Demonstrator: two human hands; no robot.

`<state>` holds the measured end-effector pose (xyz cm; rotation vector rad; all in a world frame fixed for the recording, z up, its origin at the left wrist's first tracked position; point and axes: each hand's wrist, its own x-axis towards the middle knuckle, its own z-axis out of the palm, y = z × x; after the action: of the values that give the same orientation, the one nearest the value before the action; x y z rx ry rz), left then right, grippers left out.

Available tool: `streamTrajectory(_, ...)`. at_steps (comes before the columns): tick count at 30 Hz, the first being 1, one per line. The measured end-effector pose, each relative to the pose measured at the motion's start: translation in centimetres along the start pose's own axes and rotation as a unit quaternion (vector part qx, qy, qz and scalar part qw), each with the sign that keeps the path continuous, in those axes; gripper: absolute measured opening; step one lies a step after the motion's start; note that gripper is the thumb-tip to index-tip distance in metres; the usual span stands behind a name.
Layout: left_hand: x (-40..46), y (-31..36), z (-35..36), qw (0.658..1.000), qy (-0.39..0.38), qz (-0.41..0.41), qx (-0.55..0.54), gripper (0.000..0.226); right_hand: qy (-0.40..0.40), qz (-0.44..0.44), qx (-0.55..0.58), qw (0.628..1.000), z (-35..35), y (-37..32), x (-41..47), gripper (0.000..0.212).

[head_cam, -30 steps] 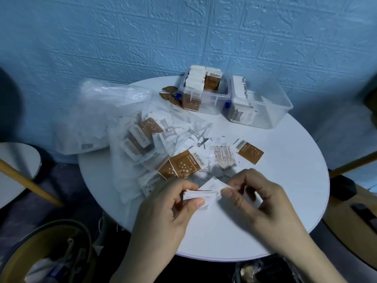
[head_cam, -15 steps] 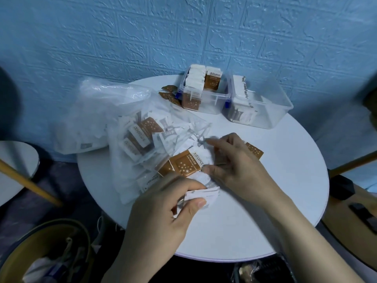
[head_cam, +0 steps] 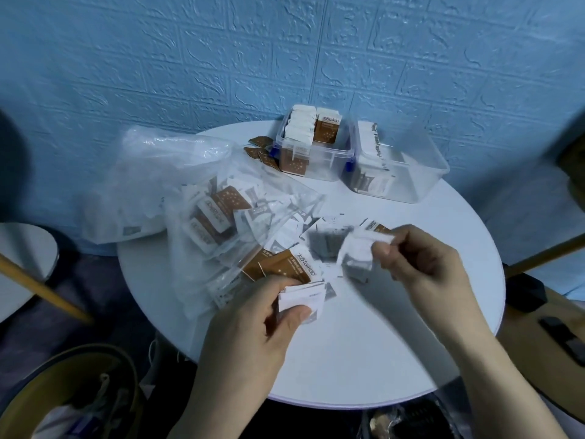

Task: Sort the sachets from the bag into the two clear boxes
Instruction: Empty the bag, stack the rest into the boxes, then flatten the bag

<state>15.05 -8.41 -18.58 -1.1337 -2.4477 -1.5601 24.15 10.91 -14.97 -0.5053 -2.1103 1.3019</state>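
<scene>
My left hand (head_cam: 253,324) pinches a small stack of white sachets (head_cam: 302,301) just above the round white table (head_cam: 364,359). My right hand (head_cam: 421,261) pinches a blurred white sachet (head_cam: 356,253), lifted over the loose sachets. A clear plastic bag (head_cam: 177,198) of brown and white sachets lies open at the left. A brown sachet (head_cam: 285,267) lies at its mouth. At the back stand two clear boxes: the left box (head_cam: 316,163) packed with brown and white sachets, the right box (head_cam: 408,175) with white sachets along its left wall.
A few brown sachets (head_cam: 261,152) lie left of the left box. Another brown sachet (head_cam: 375,226) peeks out behind my right hand. A second small table (head_cam: 19,264) stands at the left, and a yellow-rimmed bin (head_cam: 63,397) below it.
My right hand picked a white sachet out of the loose pile and lifted it to the right. My left hand kept its stack and shifted slightly up.
</scene>
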Motion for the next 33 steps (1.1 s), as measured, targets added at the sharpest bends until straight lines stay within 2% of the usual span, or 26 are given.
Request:
streamTrajectory(2, 0.0, -0.2, 0.0, 1.000, -0.001, 0.008, -0.007, 0.019, -0.085, 0.008, 0.066, 0.994, -0.1, -0.2, -1.5, 0.038)
streamTrajectory(4, -0.1, -0.2, -0.2, 0.999, -0.020, 0.014, -0.027, 0.023, -0.140, 0.021, 0.053, 0.989, 0.5, 0.0, -2.7, 0.041)
streamTrajectory(7, -0.2, -0.2, -0.6, 0.997, -0.048, 0.026, -0.049, 0.037, -0.158, 0.021, -0.017, 0.987, 1.6, 0.2, -3.3, 0.032)
streamTrajectory(9, -0.4, -0.1, -0.5, 0.997, -0.054, 0.023, -0.048, 0.033, -0.181, 0.020, -0.030, 0.983, 2.0, 0.2, -3.1, 0.025)
streamTrajectory(12, -0.4, -0.3, -0.2, 0.999, -0.024, 0.038, 0.009, 0.032, -0.220, 0.001, -0.021, 0.975, 1.9, -0.3, -2.1, 0.015)
streamTrajectory(14, -0.4, -0.5, -0.4, 0.999, -0.012, 0.040, 0.028, 0.027, -0.205, -0.015, -0.006, 0.979, 1.9, -0.2, -1.2, 0.010)
streamTrajectory(15, -0.5, -0.6, -0.6, 0.998, -0.011, 0.042, 0.035, 0.025, -0.182, -0.031, -0.023, 0.982, 2.0, 0.0, -0.5, 0.010)
streamTrajectory(17, -0.5, -0.6, -0.9, 0.998, -0.020, 0.051, 0.044, 0.024, -0.155, -0.109, -0.137, 0.972, 2.5, 0.3, 0.7, 0.012)
streamTrajectory(19, -0.4, -0.6, -0.9, 0.996, -0.034, 0.055, 0.054, 0.026, -0.198, -0.186, -0.231, 0.934, 3.5, 0.4, 1.7, 0.032)
streamTrajectory(21, -0.4, -0.6, -0.8, 0.995, -0.040, 0.058, 0.077, 0.029, -0.247, -0.211, -0.274, 0.905, 4.4, 0.4, 2.6, 0.048)
streamTrajectory(25, -0.4, -0.7, -0.7, 0.994, -0.041, 0.065, 0.080, 0.033, -0.228, -0.260, -0.303, 0.888, 4.3, 0.3, 3.6, 0.031)
streamTrajectory(27, -0.5, -0.7, -0.7, 0.993, -0.037, 0.076, 0.079, 0.033, -0.214, -0.236, -0.296, 0.901, 4.0, 0.5, 3.4, 0.031)
streamTrajectory(30, -0.5, -0.8, -0.5, 0.993, -0.026, 0.093, 0.065, 0.033, -0.210, -0.155, -0.221, 0.940, 4.0, 0.7, 3.3, 0.038)
streamTrajectory(33, -0.5, -0.9, -0.5, 0.992, -0.016, 0.101, 0.069, 0.032, -0.226, -0.103, -0.205, 0.947, 4.1, 0.7, 3.4, 0.048)
